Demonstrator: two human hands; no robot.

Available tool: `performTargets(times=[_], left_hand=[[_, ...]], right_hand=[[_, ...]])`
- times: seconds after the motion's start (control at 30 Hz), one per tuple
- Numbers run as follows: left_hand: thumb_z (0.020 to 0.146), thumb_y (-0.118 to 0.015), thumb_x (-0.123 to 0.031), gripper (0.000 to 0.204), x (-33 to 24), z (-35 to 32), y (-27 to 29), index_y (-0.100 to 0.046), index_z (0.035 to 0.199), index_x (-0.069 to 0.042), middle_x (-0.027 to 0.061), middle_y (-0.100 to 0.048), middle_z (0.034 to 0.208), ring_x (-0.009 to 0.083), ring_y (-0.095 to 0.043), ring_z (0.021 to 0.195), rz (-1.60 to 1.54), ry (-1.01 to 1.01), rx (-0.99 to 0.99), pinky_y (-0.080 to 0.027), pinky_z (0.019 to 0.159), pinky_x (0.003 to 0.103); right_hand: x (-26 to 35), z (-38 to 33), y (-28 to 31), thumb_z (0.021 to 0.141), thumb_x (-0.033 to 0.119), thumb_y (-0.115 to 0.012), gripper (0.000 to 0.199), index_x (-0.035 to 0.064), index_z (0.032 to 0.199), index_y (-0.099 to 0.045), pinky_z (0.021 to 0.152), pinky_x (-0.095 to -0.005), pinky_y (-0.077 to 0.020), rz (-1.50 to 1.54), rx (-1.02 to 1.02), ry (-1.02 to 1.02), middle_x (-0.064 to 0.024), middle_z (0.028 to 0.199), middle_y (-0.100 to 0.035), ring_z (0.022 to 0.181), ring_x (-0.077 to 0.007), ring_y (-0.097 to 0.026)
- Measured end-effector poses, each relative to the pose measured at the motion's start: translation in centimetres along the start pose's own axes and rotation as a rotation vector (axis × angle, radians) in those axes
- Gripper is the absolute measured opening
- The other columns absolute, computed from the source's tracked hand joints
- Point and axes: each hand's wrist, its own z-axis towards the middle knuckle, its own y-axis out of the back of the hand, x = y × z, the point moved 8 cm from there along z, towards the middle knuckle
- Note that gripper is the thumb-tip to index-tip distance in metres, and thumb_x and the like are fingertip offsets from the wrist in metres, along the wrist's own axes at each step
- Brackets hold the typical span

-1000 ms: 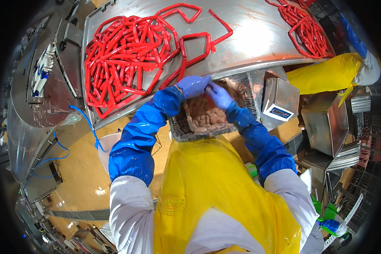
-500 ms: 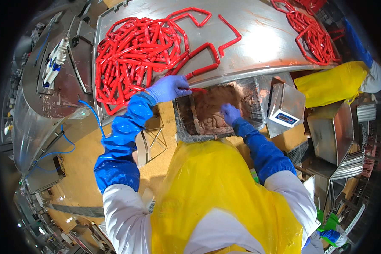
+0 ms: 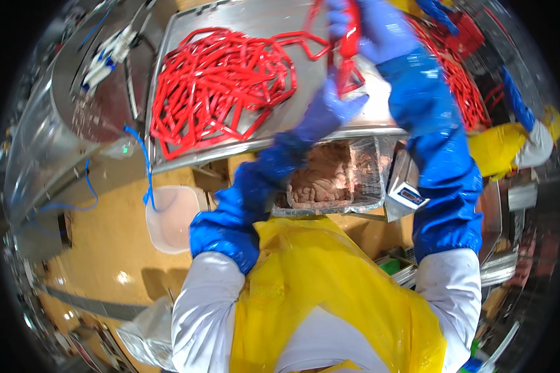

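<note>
Above the steel table, my right hand (image 3: 386, 31), in a purple glove, is closed around a bunch of red sausage links (image 3: 350, 34). More of the links hang below it toward the tabletop. My left hand (image 3: 330, 112), also gloved in purple, is just below that bunch. Its thumb sticks out to the right, apart from the fingers, and the fingertips reach up beside the hanging links. Left of both hands lies a large tangled pile of red sausage links (image 3: 224, 87), with a strand running from it toward the bunch.
A plastic-lined tub (image 3: 368, 200) with pinkish-brown ground meat stands against the near edge of the steel table (image 3: 186, 158). Right of it is a digital scale (image 3: 407, 186), partly behind my right arm. Another person in a yellow apron (image 3: 494, 152) stands at the right, near more red links (image 3: 466, 93).
Both hands have moved up and right from the tub area to above the table. My right hand has left the meat and taken hold of red links. The view has shifted.
</note>
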Motion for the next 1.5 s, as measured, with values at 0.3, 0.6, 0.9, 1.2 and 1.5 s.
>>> performTargets(times=[0.3, 0.6, 0.9, 1.2, 1.5], left_hand=[[0.088, -0.07, -0.025, 0.028, 9.4, -22.6, 3.3, -0.066, 0.106, -0.003, 0.0111, -0.069, 0.107, 0.0323, -0.062, 0.109, 0.557, 0.193, 0.24, -0.033, 0.11, 0.049], [0.08, -0.08, -0.028, 0.081, 1.8, -16.1, -5.2, -0.039, 0.143, 0.001, 0.0186, -0.045, 0.142, 0.0315, -0.05, 0.128, -0.294, 0.574, 0.464, -0.041, 0.107, 0.037], [0.088, -0.072, -0.023, 0.025, 3.4, -14.5, -20.4, -0.063, 0.092, 0.0, 0.0077, -0.063, 0.078, 0.0111, -0.056, 0.073, -0.393, 0.456, 0.66, -0.049, 0.069, 0.035], [0.096, -0.062, -0.022, 0.023, 15.0, -28.5, -4.8, -0.066, 0.111, -0.004, 0.0087, -0.071, 0.102, 0.0214, -0.067, 0.098, -0.122, 1.087, 0.482, -0.052, 0.083, 0.033], [0.102, -0.051, -0.024, 0.032, 9.4, -21.5, -7.7, -0.055, 0.116, 0.004, 0.0225, -0.056, 0.126, 0.0351, -0.055, 0.123, -1.273, 1.466, -0.07, -0.051, 0.103, 0.045]], right_hand=[[14.4, -7.4, 16.3, 0.106, 0.028, -0.044, 0.03, -0.0002, 0.107, -0.054, 0.046, -0.0206, -0.0284, 0.036, 0.104, 0.033, 0.0042, 0.069, -0.033, 0.051, -0.0048, -0.026], [3.4, -14.7, 21.5, 0.106, 0.034, -0.041, 0.032, 0.0037, 0.112, -0.051, 0.044, -0.0229, -0.0308, 0.096, -0.237, -0.017, 0.0017, 0.073, -0.039, 0.053, -0.0072, -0.034], [8.2, -14.6, 12.4, 0.104, 0.034, -0.047, 0.029, 0.0087, 0.092, -0.054, 0.042, -0.0194, -0.0306, 0.083, -0.408, 0.021, 0.0046, 0.066, -0.043, 0.05, -0.0067, -0.036], [10.2, -18.9, 23.5, 0.101, 0.036, -0.05, 0.028, 0.0094, 0.097, -0.053, 0.038, -0.0175, -0.0302, -0.194, -0.511, 0.131, 0.0043, 0.068, -0.046, 0.049, -0.0053, -0.038], [-22.2, -24.6, 23.1, 0.071, 0.027, -0.078, 0.035, 0.008, 0.097, -0.065, 0.062, -0.0384, -0.0512, -0.905, 0.032, -0.64, -0.0112, 0.078, -0.066, 0.069, -0.0244, -0.063]])
